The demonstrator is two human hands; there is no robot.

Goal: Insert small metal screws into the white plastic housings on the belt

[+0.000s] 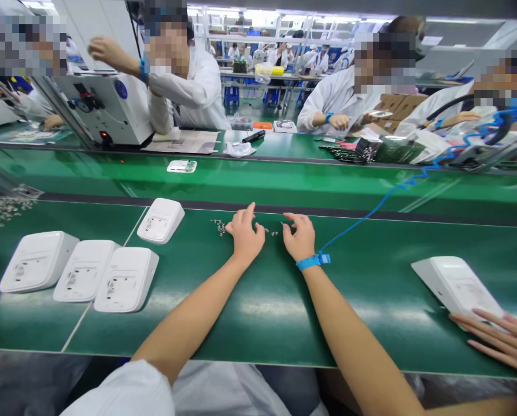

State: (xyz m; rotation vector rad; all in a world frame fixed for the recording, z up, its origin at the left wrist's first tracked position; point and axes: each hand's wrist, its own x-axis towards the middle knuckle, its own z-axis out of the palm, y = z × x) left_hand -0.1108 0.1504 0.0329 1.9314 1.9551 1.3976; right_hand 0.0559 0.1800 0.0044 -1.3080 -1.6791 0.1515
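Note:
My left hand is over the green work surface with its fingers apart, its outer fingers next to a small pile of tiny metal pieces. A few more loose metal pieces lie between my two hands. My right hand is curled, thumb and forefinger brought close together around what looks like a tiny metal piece, too small to name exactly. A blue wrist strap with a coiled cord circles my right wrist.
Several white plastic housings lie at the left. Another white housing is at the right, touched by another person's hand. Beyond is a green conveyor belt carrying a small white part. Co-workers sit across it.

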